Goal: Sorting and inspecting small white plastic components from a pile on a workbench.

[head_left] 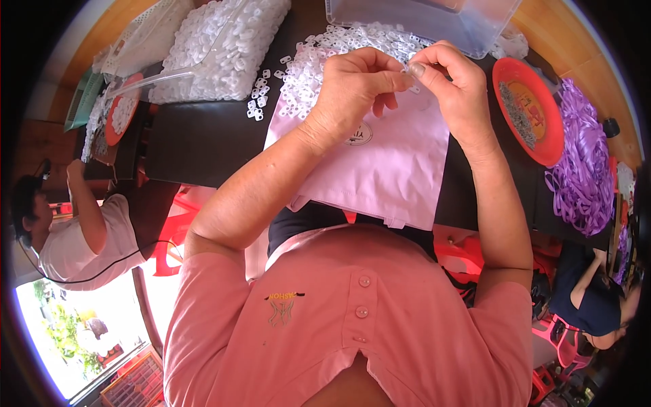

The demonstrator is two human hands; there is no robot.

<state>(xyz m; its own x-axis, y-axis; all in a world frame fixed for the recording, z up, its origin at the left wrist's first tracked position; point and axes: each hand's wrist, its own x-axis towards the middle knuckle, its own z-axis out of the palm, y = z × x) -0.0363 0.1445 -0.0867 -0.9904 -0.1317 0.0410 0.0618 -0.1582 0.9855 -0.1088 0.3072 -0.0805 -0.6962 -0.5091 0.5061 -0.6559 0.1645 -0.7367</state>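
My left hand point(352, 88) and my right hand point(456, 88) meet above a pink cloth point(386, 173) on the dark table. Thumb and forefinger of each are pinched together on a small whitish piece point(406, 69); the fingertips cover most of it, so its exact shape is hard to make out. Beyond and to the left of my hands, a loose pile of small white plastic pieces with holes point(302, 78) spreads over the cloth's far part. A red plate point(553, 139) with small grey metal parts point(517, 117) lies to the right of my right hand.
A clear plastic bin point(434, 27) stands at the far edge. At the far left is a clear bag full of white pieces point(217, 51), with a few loose ones beside it. Purple ribbons point(580, 169) are heaped at the right. Other people sit at both sides.
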